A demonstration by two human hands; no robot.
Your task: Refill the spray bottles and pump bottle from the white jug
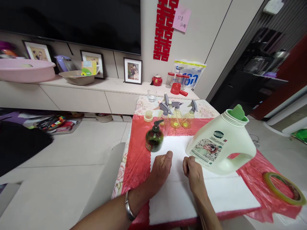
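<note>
My left hand is closed in a fist, thumb uppermost, over the white sheet. Across a small gap, my right hand is also curled closed; nothing shows in either one. Just right of the right hand stands a large pale green detergent jug, uncapped, with a green spout in its neck. Beyond my left hand is a dark green pump bottle. Behind it several clear spray bottles with grey trigger heads are grouped. A pale cap lies left of them.
Red plastic film covers the table, over a flowered cloth. A roll of tape lies at the right edge. A glass cup stands at the far edge. Behind is a low cabinet with picture frames, jars and basins.
</note>
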